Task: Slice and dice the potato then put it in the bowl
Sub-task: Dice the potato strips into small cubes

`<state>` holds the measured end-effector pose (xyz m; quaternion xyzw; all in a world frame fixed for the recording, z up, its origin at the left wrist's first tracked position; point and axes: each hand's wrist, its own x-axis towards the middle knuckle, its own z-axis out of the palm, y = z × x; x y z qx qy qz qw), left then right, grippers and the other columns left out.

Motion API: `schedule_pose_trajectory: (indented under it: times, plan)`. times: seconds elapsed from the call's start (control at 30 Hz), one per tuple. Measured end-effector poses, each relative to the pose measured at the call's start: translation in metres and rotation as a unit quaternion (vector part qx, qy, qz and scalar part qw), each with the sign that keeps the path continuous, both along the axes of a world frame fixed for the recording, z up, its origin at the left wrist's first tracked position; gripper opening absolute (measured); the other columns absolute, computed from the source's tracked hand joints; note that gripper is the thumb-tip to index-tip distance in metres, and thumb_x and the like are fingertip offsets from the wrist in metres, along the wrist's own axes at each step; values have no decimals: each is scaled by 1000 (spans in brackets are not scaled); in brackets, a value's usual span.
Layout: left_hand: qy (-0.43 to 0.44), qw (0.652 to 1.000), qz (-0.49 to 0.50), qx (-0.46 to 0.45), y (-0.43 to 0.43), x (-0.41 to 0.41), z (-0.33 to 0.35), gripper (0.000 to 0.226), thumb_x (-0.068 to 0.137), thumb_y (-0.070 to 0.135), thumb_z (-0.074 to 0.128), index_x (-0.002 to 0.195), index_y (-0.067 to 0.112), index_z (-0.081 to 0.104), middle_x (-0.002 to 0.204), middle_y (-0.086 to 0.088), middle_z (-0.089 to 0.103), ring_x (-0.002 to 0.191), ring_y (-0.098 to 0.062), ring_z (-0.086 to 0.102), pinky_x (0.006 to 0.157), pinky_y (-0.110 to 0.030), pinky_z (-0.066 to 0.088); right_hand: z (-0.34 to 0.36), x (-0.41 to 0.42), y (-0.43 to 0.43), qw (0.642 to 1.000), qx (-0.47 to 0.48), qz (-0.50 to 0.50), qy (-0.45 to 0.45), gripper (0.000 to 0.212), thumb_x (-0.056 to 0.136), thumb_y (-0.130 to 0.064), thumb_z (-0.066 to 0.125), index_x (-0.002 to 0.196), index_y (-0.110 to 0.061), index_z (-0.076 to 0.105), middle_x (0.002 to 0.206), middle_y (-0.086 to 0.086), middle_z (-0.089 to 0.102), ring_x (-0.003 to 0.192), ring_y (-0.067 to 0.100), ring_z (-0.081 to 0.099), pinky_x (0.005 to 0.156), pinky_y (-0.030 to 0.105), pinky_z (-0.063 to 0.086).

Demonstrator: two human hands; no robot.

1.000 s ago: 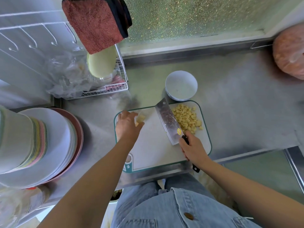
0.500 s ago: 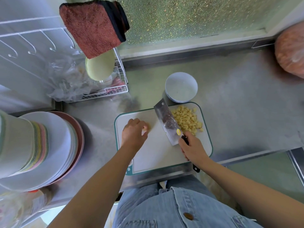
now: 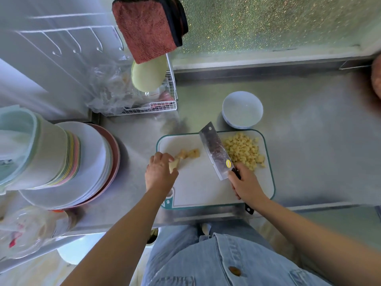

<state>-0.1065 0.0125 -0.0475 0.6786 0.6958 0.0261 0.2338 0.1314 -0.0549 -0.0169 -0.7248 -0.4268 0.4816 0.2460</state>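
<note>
A brushed steel worktop [image 3: 309, 162] runs beneath a window [image 3: 268, 23] of pebbled, greenish glass. Daylight comes through it and leaves a soft sheen on the metal. A pale sill [image 3: 257, 58] lies between the glass and the worktop. On the left, a white wall panel [image 3: 31, 79] carries a rail of hooks [image 3: 76, 45]. Beside it a rust-red cloth [image 3: 144, 27] hangs over a white wire rack [image 3: 162, 105], with a crumpled clear bag [image 3: 111, 87] against the rack. A stack of plates [image 3: 88, 162] stands at the worktop's left end. Past the front edge, at lower right, a pale green floor [image 3: 340, 230] shows.
</note>
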Motion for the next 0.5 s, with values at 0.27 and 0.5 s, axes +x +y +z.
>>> schedule_pose_trajectory:
  times: [0.27,0.5]
  plan:
    - [12,999,30,-26,3,-1,8,27,86,45,66,104,24,64,114,1,51,107,-17,50,82,-33,51,1,4,-1,1000,3,16,8,17,93,-15,45,78,-10,42,57,10,47,40,16,42,41,33,40]
    - [-128,989,60,-34,8,10,14,8,90,26,63,88,21,69,89,4,69,74,-9,59,67,-20,46,3,6,-6,1000,4,13,10,15,92,-12,45,79,-6,42,55,9,47,41,17,40,42,30,36]
